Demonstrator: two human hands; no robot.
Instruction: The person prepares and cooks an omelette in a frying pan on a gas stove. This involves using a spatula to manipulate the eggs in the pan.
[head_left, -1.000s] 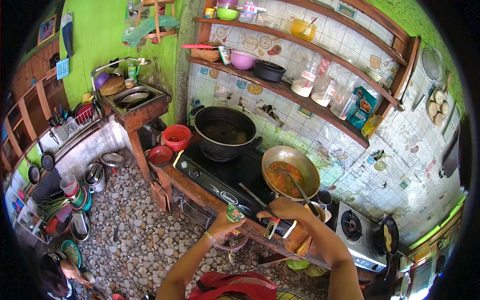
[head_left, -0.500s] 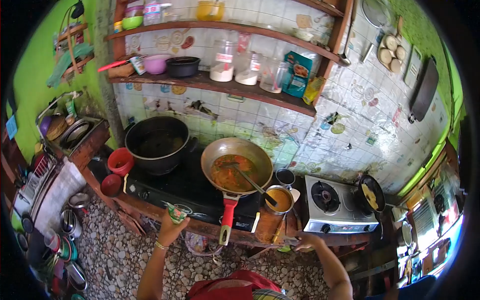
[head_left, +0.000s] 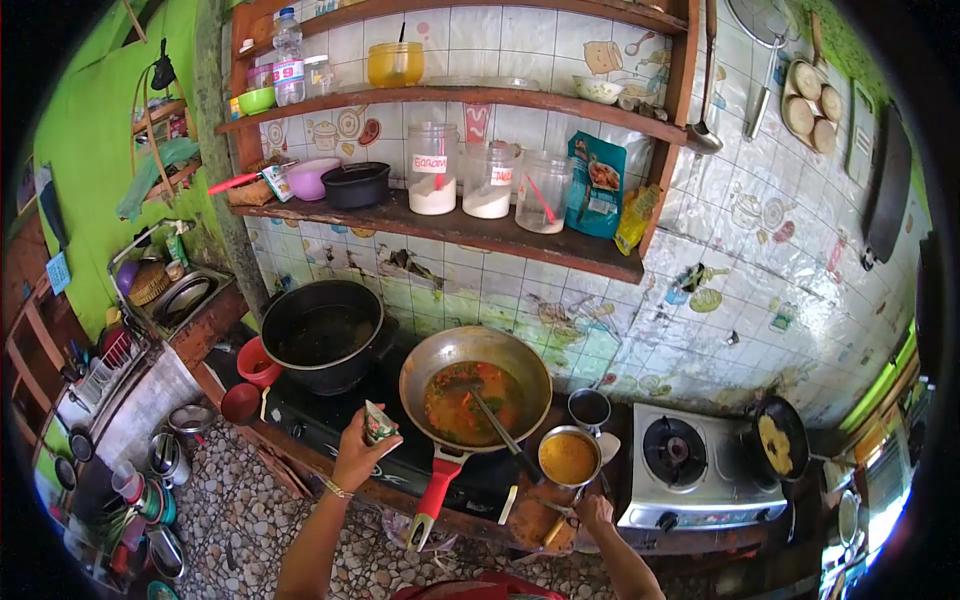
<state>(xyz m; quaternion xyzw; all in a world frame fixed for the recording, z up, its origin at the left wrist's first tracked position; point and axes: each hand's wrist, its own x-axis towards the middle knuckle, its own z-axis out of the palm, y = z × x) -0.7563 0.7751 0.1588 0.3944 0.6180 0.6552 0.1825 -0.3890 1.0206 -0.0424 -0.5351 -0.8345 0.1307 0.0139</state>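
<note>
My left hand [head_left: 358,455] is raised over the front of the black stove [head_left: 300,425], its fingers closed on a small green-and-red sachet [head_left: 380,424]. My right hand [head_left: 596,512] is at the counter's front edge, fingers closed around a thin utensil whose kind I cannot make out. Beside it lies a yellow-handled utensil [head_left: 553,530]. Just above that hand stands a steel pot of orange-yellow liquid [head_left: 570,457]. Between my hands is a red-handled wok [head_left: 420,375] of reddish broth, with a black-handled spatula [head_left: 495,425] resting in it.
A big black pot [head_left: 270,335] sits on the stove's left side, near two red bowls [head_left: 241,404]. To the right, a silver gas stove [head_left: 650,490] carries a black frying pan [head_left: 797,425] with yellow food. A wooden shelf [head_left: 390,200] with jars hangs above.
My left hand has risen with the sachet. My right hand has moved slightly left and closed by the utensils. The view has tilted up, showing more of the shelves.
</note>
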